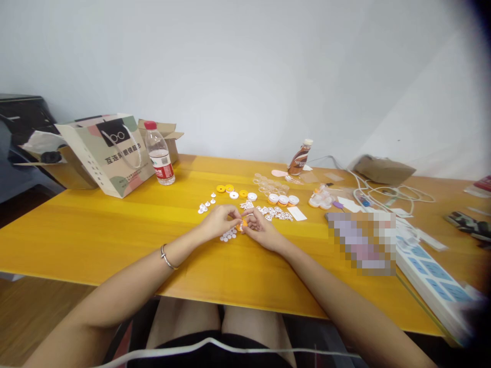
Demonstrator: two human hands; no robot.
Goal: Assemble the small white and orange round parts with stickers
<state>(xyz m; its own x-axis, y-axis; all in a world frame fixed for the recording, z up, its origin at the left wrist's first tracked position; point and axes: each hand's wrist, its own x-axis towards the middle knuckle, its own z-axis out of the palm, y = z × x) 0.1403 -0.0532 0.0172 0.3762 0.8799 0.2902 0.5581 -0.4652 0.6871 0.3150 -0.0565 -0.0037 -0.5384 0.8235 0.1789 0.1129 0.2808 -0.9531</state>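
Fingertips of my left hand (219, 223) and my right hand (264, 233) meet around a small orange round piece (241, 225) with white on it. Both hands are closed on it, low over the table; its exact kind is too small to make out. Just below the fingers lie several small white discs (228, 235). To the left stand several white knobbed pieces (207, 204). White cut-out pieces (275, 213) are spread right of my right hand. Behind the hands sit yellow ring-like parts (221, 189), white round parts (252, 196) and white-and-orange round cases (283, 200).
A water bottle (161, 158) and paper bag (115, 158) stand back left. Clear rings (264, 181) lie near a brown drink bottle (300, 157). Rightward are clear-and-orange pieces (321, 198), a white card (297, 213), cables (378, 191) and a power strip (433, 278).
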